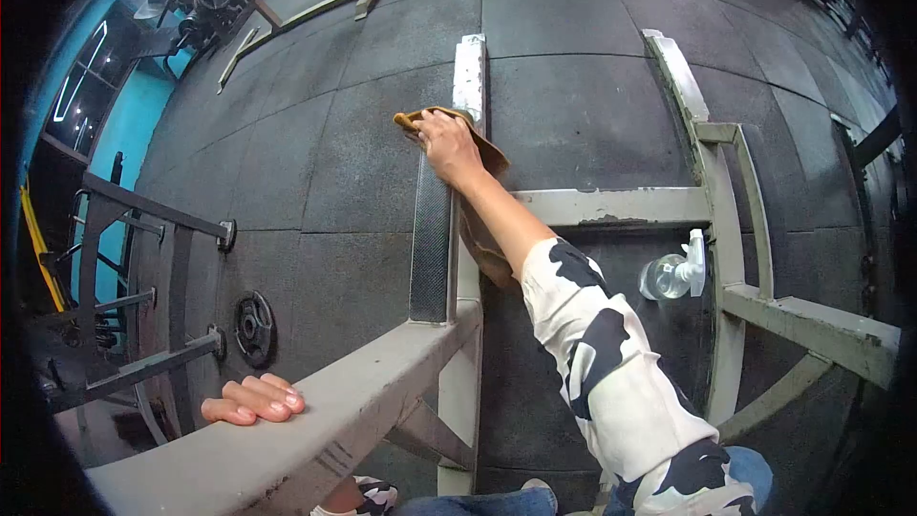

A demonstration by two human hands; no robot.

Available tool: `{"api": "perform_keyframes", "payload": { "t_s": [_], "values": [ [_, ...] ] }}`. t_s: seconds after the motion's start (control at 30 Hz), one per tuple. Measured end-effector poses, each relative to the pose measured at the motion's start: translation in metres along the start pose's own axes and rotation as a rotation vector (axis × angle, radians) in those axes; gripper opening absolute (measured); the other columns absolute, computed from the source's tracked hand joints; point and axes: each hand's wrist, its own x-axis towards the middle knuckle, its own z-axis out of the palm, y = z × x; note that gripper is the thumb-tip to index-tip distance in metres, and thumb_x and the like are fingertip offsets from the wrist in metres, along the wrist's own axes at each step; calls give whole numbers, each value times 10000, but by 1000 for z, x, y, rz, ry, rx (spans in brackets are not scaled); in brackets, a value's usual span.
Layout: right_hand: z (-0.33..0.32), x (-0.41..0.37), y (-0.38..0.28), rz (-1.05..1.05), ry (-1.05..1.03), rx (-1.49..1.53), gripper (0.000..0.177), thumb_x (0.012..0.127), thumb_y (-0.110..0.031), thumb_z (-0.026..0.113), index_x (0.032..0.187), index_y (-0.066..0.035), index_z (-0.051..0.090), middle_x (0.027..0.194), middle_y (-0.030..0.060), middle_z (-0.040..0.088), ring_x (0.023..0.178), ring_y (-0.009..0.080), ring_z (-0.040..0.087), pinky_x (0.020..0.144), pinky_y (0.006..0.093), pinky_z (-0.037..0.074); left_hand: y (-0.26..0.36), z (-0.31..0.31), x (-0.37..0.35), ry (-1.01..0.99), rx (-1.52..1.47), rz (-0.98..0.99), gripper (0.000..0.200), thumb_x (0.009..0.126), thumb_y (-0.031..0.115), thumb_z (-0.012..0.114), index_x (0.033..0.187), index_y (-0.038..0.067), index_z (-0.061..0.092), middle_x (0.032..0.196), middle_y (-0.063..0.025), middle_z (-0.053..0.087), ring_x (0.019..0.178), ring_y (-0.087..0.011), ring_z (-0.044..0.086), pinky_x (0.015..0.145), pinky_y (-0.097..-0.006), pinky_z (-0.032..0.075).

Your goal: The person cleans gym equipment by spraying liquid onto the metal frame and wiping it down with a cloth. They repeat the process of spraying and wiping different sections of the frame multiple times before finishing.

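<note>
My right hand (449,146) is closed on a brown cloth (490,155), pressing it against the metal frame near the top of a black textured strip (432,248). Part of the cloth hangs down beside the strip, partly behind my forearm. The pale end of this bar (469,76) sticks out past the cloth. At the lower left, the fingers of my left hand (253,399) curl over the far edge of a thick grey beam (363,373); its palm is hidden behind the beam.
A clear spray bottle (667,277) is on the floor at right, beside another grey upright (726,325). A crossbar (611,206) joins the two sides. A black weight plate (254,328) lies near a dark rack (177,315) at left. Black mats (573,105) cover the floor.
</note>
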Motion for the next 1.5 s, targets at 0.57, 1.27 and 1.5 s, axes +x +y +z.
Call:
{"api": "perform_keyframes", "payload": {
  "t_s": [0.57, 1.27, 1.5],
  "values": [
    [-14, -136, -73, 211, 178, 386, 398, 944, -77, 463, 1340, -36, 458, 1479, 170, 321, 1365, 334, 305, 1107, 389, 299, -16, 4, -6, 74, 76, 125, 358, 932, 342, 552, 1031, 4, 486, 828, -160, 575, 783, -267, 640, 743, -364, 568],
    [-21, -271, -153, 644, 166, 772, 445, 980, -246, 436, 1310, 51, 436, 1176, 215, 588, 1103, 273, 574, 940, 326, 412, -12, 18, -16, 197, -7, 76, 680, 837, 628, 554, 1069, -11, 516, 926, -161, 570, 920, -270, 615, 885, -380, 521],
    [-10, -207, -114, 543, 155, 854, 560, 993, -294, 366, 1417, 61, 278, 1510, 224, 227, 1423, 296, 178, 1143, 322, 166, -14, -5, -14, 122, -28, 137, 332, 953, 284, 500, 1080, -23, 502, 915, -226, 593, 863, -323, 637, 785, -409, 549]
  ]
}}
